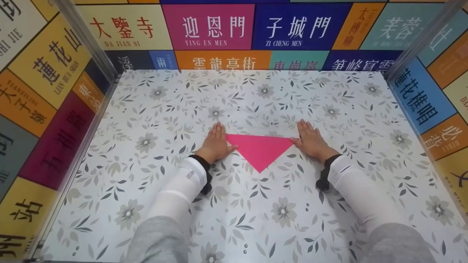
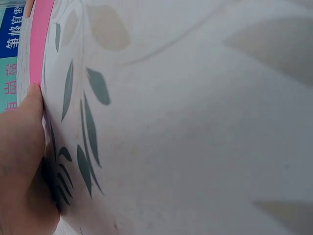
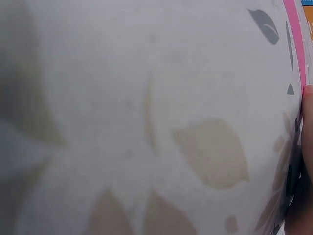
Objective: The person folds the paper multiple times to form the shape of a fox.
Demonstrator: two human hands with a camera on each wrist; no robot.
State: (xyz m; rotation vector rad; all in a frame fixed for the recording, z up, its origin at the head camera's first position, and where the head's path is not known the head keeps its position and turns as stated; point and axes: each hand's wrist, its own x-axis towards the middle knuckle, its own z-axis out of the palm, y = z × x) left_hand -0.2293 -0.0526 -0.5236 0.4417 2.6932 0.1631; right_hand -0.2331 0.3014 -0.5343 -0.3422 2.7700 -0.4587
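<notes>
While pink triangle (image 1: pixel 260 151) lies flat on floral table (image 1: pixel 263 104), tip toward viewer, left hand (image 1: pixel 216 143) touches its left corner, fingers straight; right hand (image 1: pixel 311 140), also straight-fingered, touches right corner with thumb; both gripping nothing.

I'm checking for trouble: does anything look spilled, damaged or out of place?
Nothing stands out: the pink paper between the left hand and right hand shows no tear, and I see no spill on the table.
</notes>
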